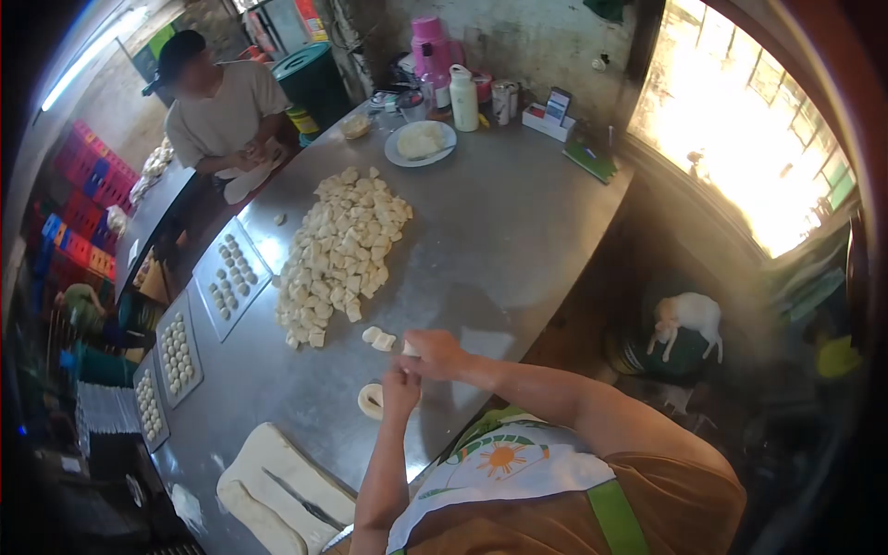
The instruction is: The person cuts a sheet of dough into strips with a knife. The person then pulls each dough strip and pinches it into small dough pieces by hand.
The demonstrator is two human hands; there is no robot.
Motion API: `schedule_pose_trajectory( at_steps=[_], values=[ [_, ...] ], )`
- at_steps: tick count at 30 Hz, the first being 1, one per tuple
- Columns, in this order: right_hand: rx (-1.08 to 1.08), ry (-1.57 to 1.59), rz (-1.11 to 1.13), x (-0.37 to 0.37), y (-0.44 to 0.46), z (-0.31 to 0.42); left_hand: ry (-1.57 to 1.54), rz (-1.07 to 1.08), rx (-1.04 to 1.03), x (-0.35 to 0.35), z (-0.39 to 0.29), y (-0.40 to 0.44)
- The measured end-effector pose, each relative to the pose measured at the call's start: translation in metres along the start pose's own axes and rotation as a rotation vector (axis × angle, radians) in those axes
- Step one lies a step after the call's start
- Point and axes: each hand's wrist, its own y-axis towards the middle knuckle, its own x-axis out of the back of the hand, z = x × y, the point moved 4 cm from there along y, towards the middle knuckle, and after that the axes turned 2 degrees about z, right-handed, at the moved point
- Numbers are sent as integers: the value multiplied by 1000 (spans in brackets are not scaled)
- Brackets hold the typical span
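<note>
Over the metal table, my right hand [437,355] is closed with a small pale piece of dough [410,349] showing at its fingertips. My left hand [400,390] is closed and meets the right one just below that piece; what its fingers grip is hidden. Beside the left hand sits a small round pale container [371,400] with something dark in it. A few cut dough pieces [378,339] lie just left of my right hand. Farther up is a large heap of dough pieces [338,250]. A thick dough slab [268,467] rests near my left forearm with a knife [305,499] on it.
Trays of round dough balls [242,294] line the table's left edge. At the back stand a plate of white food [400,155], a white bottle [463,97] and a phone [557,105]. A co-worker [222,111] handles dough across the table. A cat [692,319] is at right.
</note>
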Motion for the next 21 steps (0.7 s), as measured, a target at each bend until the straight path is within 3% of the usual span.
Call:
schedule_pose_trajectory(
  at_steps=[1, 2, 5, 6, 9, 10, 12, 14, 16, 20, 21],
  values=[
    [-151, -86, 40, -3, -1, -13, 264, 110, 21, -8, -7, -3],
    [-159, -89, 35, -1, 2, -23, 262, 117, 18, -11, -15, -8],
    [-310, -199, 160, 10, 8, -72, 10, 99, -388, -10, -91, -28],
    [-313, -201, 156, 14, 7, -75, 8, 102, -391, -8, -88, -21],
    [319, -17, -193, 35, -1, -46, -103, -42, 130, 20, -42, 1],
    [318, -16, -199, 42, -4, -55, -99, -38, 127, 22, -43, 6],
    [-25, 207, 514, 33, -22, -90, -169, -14, 225, 19, -46, 8],
    [-196, 515, 1035, 31, -54, -118, -194, -4, 281, 7, -49, 14],
    [-551, 805, 1341, 29, -98, -161, -166, -36, 357, -9, -51, 27],
    [-404, 582, 1506, 85, -105, -230, -83, 4, 401, -51, -75, 61],
    [-272, 548, 1139, 114, -91, -248, -52, 20, 399, -59, -81, 67]
  ],
)
